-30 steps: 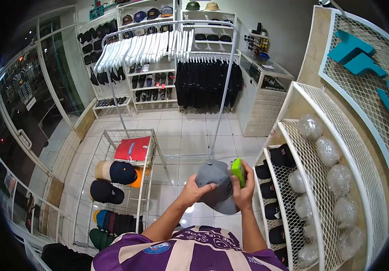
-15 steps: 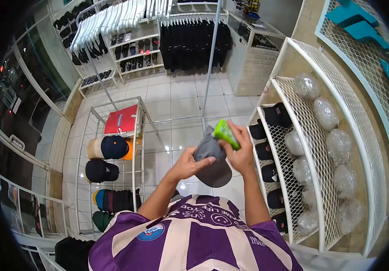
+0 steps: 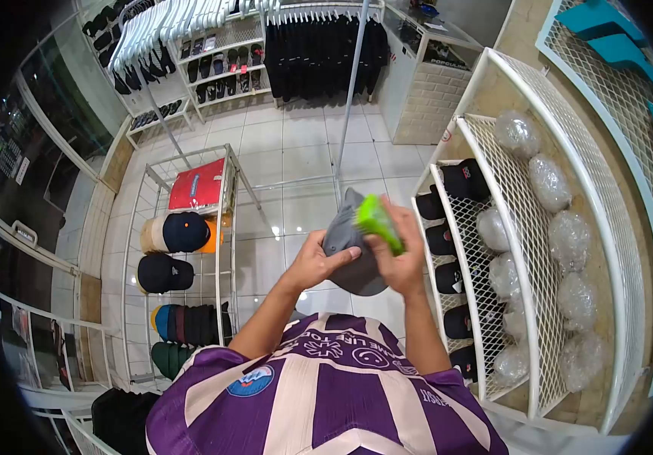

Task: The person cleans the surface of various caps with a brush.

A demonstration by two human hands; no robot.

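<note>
A grey baseball cap is held up in front of my chest, its brim pointing down towards me. My left hand grips the cap's left side, thumb across the crown and fingers behind it. My right hand is closed around a bright green brush, which lies against the right side of the cap's crown. The brush is slightly blurred, and my fingers cover part of it.
To the left, a white wire rack carries a red package and several caps, including a dark blue one. White mesh shelves on the right hold black caps and plastic-wrapped round items. A metal pole stands ahead.
The cap and both hands have moved slightly up in view. The brush has shifted a little over the crown and tilted. The surroundings shift slightly as my head moves.
</note>
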